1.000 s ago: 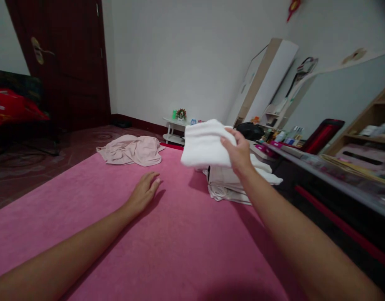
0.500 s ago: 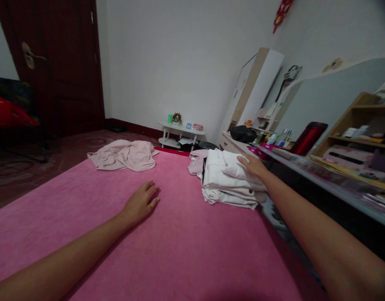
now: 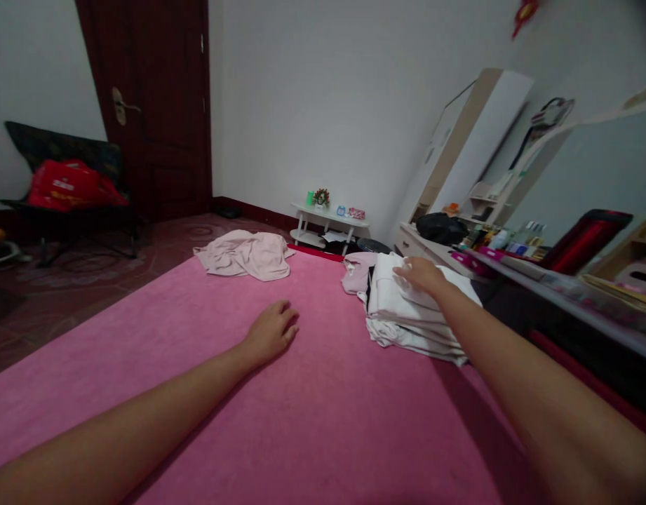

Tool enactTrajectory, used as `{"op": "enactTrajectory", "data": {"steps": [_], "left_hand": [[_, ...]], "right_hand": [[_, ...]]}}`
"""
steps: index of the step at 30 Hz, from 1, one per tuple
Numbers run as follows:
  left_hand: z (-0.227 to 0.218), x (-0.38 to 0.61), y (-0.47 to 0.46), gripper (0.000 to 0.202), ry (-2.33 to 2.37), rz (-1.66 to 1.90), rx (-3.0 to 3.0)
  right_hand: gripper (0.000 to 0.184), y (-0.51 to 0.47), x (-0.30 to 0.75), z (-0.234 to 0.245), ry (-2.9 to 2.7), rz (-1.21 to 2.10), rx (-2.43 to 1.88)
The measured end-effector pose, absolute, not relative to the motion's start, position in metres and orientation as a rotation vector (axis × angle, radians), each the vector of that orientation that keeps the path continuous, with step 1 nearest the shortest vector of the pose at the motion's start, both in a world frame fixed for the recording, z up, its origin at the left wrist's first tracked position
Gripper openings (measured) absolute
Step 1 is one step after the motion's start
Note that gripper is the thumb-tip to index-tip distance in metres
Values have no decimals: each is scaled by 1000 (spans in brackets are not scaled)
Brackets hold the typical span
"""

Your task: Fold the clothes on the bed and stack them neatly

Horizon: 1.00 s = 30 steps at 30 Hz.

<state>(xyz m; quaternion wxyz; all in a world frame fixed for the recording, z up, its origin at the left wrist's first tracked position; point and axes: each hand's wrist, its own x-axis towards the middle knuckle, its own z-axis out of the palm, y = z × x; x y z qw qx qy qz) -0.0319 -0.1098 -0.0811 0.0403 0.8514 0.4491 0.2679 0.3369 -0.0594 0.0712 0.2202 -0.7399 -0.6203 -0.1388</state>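
My right hand (image 3: 424, 274) lies flat, fingers stretched out, on top of a stack of folded white cloths (image 3: 407, 312) at the right side of the pink bed cover (image 3: 301, 407). A pale pink piece (image 3: 357, 272) peeks out behind the stack. My left hand (image 3: 271, 330) rests palm down on the pink cover in the middle, fingers slightly curled and holding nothing. A crumpled beige garment (image 3: 246, 254) lies at the far edge of the cover, apart from both hands.
A dark door (image 3: 154, 105) stands at the back left, beside a chair holding a red bag (image 3: 70, 186). A small white side table (image 3: 330, 224) stands by the far wall. A cluttered counter with a red thermos (image 3: 586, 242) runs along the right.
My right hand brought the folded white cloth down onto the stack, let it go and now lies flat on it. The view has swung left. My left hand stayed put.
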Motion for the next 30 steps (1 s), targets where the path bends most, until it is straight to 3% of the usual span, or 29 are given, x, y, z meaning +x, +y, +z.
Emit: {"op": "enactTrajectory", "data": {"steps": [3,6,12,25,30], "left_hand": [[-80,-33,-111,31,1375,819,2606],[-81,-34,-113,31,1380,828,2600],[-83,-43,-88,38,1489,807,2655],[-72,-59,11,33,1897,727,2480],[-37,-50,8,37,1816,907,2497]], "right_hand": [[33,-73,280,50,-1955,-436,-1735],[32,-95,223,-1,-2197,-255,-1513],[39,-113,178,-78,-2266,-88,-1563],[38,-110,182,-83,-2196,-40,-1566],[36,-107,188,-85,-2122,61,-1480]]}}
